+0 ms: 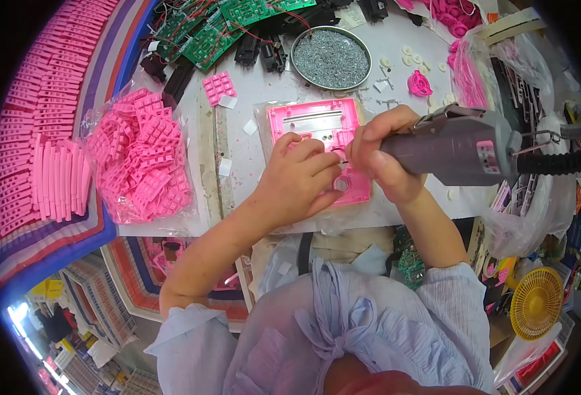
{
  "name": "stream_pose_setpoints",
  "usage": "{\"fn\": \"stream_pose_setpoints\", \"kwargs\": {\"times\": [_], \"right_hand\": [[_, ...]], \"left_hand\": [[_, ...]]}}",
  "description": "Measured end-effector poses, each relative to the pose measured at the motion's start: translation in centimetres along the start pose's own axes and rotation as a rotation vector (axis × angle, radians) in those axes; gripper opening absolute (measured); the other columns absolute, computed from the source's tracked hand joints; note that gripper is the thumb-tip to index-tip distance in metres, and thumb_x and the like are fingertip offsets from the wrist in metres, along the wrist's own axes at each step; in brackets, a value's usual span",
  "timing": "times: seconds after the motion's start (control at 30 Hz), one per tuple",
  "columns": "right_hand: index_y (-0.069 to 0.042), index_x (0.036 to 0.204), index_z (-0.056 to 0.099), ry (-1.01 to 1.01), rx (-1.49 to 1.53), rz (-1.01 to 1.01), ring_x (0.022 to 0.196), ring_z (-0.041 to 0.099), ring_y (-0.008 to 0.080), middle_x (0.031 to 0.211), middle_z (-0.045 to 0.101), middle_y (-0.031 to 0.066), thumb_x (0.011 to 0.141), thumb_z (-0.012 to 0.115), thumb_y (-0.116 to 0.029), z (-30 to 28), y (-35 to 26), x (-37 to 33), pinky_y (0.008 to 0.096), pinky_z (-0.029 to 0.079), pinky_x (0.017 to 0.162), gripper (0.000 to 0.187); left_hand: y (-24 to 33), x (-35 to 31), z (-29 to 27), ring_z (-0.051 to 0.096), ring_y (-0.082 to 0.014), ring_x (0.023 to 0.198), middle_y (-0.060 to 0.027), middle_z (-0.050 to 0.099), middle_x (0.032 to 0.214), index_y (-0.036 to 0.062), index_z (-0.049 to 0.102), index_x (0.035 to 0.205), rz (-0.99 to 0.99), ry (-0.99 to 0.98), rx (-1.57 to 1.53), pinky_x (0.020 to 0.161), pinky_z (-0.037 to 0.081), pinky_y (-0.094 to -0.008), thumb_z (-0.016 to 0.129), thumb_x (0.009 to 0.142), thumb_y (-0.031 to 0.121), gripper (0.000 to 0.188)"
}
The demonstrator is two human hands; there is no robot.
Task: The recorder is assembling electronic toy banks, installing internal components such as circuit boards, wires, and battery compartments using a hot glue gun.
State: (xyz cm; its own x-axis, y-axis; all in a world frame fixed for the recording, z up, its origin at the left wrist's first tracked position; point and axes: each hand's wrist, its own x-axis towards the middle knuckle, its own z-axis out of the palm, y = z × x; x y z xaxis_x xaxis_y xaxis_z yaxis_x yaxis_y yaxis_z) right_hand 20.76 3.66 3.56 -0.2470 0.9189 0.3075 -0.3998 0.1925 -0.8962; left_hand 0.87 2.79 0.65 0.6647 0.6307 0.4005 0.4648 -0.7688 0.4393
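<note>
Near the worktop's (429, 205) front edge, a shallow pink plastic housing (352, 117), likely light, stiff and slick, best held by its side walls, lies beneath a half-curled left hand (302, 178), its hold unclear; the right hand (390, 155) wraps a smooth grey power screwdriver (452, 155). Beyond, silvery screws (331, 58) fill a round metal dish (330, 87).

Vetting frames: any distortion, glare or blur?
Head view throughout: blue rim at left bows, fisheye-style, picture edges black; lights at lower left blow out white; left hand and pink case read clear, metal bits too fine to separate.
</note>
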Motion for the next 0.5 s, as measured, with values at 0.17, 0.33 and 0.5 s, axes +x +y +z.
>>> {"fn": "stream_pose_setpoints", "kwargs": {"times": [0.17,0.33,0.5], "right_hand": [[-0.005,0.092,0.055,-0.06,-0.284,0.061,0.066,0.056,0.0116,0.079,0.057,0.0038,0.083,0.065,-0.008,0.0,0.6,0.0,0.0289,0.046,0.06,0.014],[-0.005,0.092,0.047,-0.271,-0.496,0.034,0.062,0.053,0.0142,0.071,0.056,0.0081,0.09,0.066,-0.008,-0.2,0.8,-0.1,0.0292,0.044,0.055,0.02],[-0.005,0.097,0.055,-0.197,-0.076,0.143,0.062,0.053,0.0122,0.07,0.054,0.003,0.083,0.071,-0.013,-1.2,1.1,2.2,0.0275,0.043,0.056,0.023]], "left_hand": [[0.4,0.0,0.0,0.057,-0.0169,0.102,0.0039,0.065,0.098,0.0129,0.073,0.089,-0.003,-0.027,0.093,0.102,0.036,-0.0509,0.076,0.077,0.033,0.024],[0.7,-0.5,0.0,0.057,-0.0176,0.103,0.0044,0.065,0.096,0.0148,0.073,0.086,-0.026,-0.011,0.135,0.102,0.035,-0.0522,0.076,0.075,0.031,0.019],[1.0,-0.3,0.5,0.057,-0.0212,0.111,0.002,0.067,0.105,0.0141,0.071,0.091,-0.04,-0.109,0.16,0.103,0.034,-0.0522,0.076,0.075,0.025,0.02]]}}
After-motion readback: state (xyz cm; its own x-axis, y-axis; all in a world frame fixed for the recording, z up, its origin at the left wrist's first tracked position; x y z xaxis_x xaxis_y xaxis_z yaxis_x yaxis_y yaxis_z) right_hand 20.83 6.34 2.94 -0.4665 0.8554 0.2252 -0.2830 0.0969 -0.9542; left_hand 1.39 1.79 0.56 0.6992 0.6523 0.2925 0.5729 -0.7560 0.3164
